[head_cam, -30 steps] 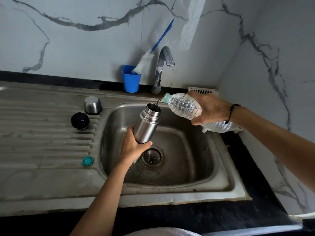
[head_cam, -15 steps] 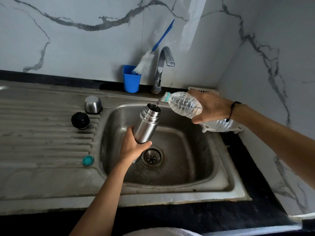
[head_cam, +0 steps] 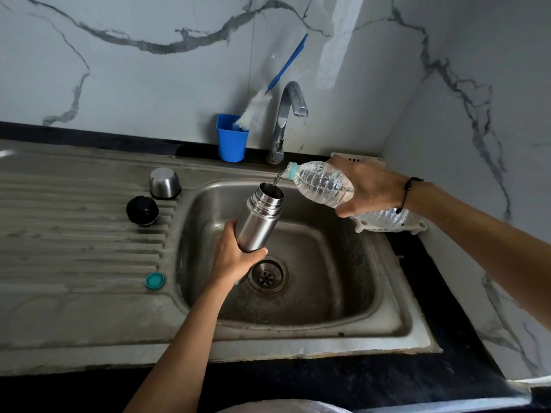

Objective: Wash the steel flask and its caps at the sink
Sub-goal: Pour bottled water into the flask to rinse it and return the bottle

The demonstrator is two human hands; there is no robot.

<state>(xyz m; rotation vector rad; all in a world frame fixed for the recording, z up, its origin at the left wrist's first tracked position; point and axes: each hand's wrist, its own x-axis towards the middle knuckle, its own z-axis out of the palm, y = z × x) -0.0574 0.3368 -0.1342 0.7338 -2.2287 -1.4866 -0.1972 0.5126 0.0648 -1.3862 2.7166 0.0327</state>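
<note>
Over the sink, above the drain: one steel flask, uncapped and tilted toward the right, its lower body wrapped by the left hand, grip clamped around it. One clear plastic bottle, tipped nearly level, is held by the right hand, grip clamped around its middle; a thin stream runs from its neck into the flask mouth.

Risks, as judged:
- Stream is narrow and the flask mouth small; a slight drift of either hand would likely send water down the outside of the flask and into the basin.
- Wet steel held low on the body, with weight rising as it fills; it could slip toward the drain.
- A hard squeeze on the thin bottle could surge the flow and splash.
- How full the flask is cannot be told; overflow is possible.

Count:
- Flask: 1
- Flask caps on the draining board: 2, one steel cup cap, one black stopper, near each other, well apart from the flask
- Teal bottle cap: 1, by the basin's left rim
- Tap: 1, not running
- Blue cup: 1, holding 1 brush
- White rack: 1, partly hidden behind the right hand
</note>
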